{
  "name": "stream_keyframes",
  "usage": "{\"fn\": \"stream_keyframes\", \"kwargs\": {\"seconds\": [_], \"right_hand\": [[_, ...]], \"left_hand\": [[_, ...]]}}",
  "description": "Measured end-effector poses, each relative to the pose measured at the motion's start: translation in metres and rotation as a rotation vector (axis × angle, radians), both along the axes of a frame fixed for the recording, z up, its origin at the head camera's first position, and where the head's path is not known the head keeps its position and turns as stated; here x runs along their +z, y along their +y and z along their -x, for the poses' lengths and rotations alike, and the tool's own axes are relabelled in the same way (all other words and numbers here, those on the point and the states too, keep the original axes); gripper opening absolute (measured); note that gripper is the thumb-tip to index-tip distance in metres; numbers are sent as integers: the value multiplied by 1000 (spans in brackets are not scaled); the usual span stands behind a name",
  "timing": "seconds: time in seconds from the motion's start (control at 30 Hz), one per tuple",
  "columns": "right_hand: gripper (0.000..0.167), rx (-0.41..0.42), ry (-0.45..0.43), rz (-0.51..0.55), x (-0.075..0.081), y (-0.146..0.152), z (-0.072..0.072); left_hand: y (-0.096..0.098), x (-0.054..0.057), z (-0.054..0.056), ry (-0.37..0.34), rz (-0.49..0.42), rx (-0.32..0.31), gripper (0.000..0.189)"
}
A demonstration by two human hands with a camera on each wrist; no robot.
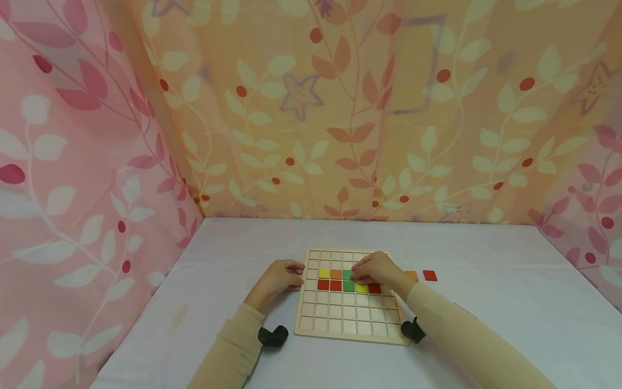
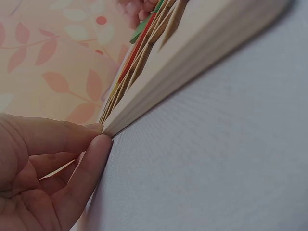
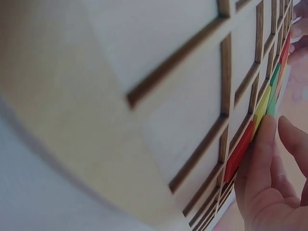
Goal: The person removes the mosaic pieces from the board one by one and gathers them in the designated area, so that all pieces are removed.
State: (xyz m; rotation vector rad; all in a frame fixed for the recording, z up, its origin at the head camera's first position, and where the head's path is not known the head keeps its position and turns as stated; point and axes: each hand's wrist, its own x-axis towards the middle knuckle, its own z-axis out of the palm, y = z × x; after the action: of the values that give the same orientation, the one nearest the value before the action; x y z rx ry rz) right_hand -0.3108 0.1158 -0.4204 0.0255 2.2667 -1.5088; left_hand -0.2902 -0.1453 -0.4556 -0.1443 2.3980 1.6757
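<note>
A wooden grid board (image 1: pixel 342 327) lies on the table, with colored square tiles in two neighboring rows of its cells. At its left edge, my left hand (image 1: pixel 278 279) pinches the rim between thumb and finger, seen close up in the left wrist view. My right hand (image 1: pixel 379 270) reaches over the board from the right, its fingertips right at a green tile (image 1: pixel 347 275) in the upper row, beside an orange tile (image 1: pixel 336 274) and a yellow one (image 1: pixel 324 273). In the right wrist view, thumb and forefinger are apart above the tiles. The hand partly covers a yellow tile (image 1: pixel 362 288).
To the board's right lie a loose red tile (image 1: pixel 430 275) and an orange tile (image 1: pixel 411 275), partly behind the right forearm. A dark wrist device (image 1: pixel 273 336) is on each wrist. Patterned curtains (image 1: pixel 291 135) enclose the white table (image 1: pixel 233 237).
</note>
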Motion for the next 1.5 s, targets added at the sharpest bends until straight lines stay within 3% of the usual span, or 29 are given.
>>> {"fn": "stream_keyframes", "kwargs": {"seconds": [0.93,1.27,1.5], "right_hand": [[22,-63,40,82,-2,-2,3],[24,-81,68,65,2,17,-10],[26,-77,34,12,7,32,-18]], "left_hand": [[0,4,2,2,6,-9,41],[-1,3,0,6,-3,-15,41],[-1,1,0,6,-7,-16,41]]}}
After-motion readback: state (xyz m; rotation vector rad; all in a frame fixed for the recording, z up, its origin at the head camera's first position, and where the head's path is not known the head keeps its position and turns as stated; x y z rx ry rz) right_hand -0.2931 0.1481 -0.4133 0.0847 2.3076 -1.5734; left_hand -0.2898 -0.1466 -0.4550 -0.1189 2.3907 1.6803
